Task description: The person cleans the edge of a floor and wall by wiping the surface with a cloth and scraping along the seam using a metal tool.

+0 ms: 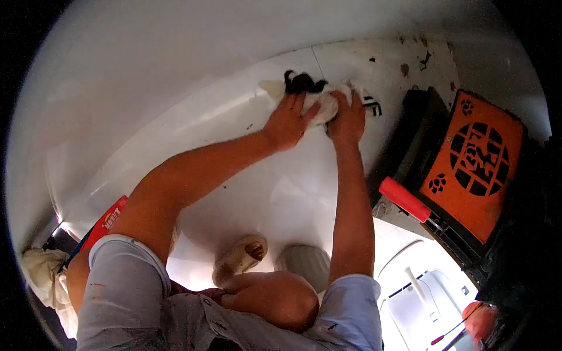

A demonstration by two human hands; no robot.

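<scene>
From my end, the white floor (246,193) fills most of the view, curving up to a pale wall. Both arms reach forward over it: the left arm (199,169) bends outward at the elbow and slants in, while the right arm (354,216) runs nearly straight ahead. An orange panel (439,161) with black cutouts stands tilted to my right. Under the hands, on the far part of the floor, lies the task's thing, a bunched white cloth (322,109). The left hand (285,126) rests palm down on its near left side, fingers partly spread and pointing forward. The right hand (346,123) presses down at its right, fingers apart and slightly bent. I cannot tell whether either one grips the cloth. A slipper (231,266) shows below, near the knee. A red handle (404,199) juts out beside the panel. Smallest, a black scrap (303,83) curls at the left fingertips.
</scene>
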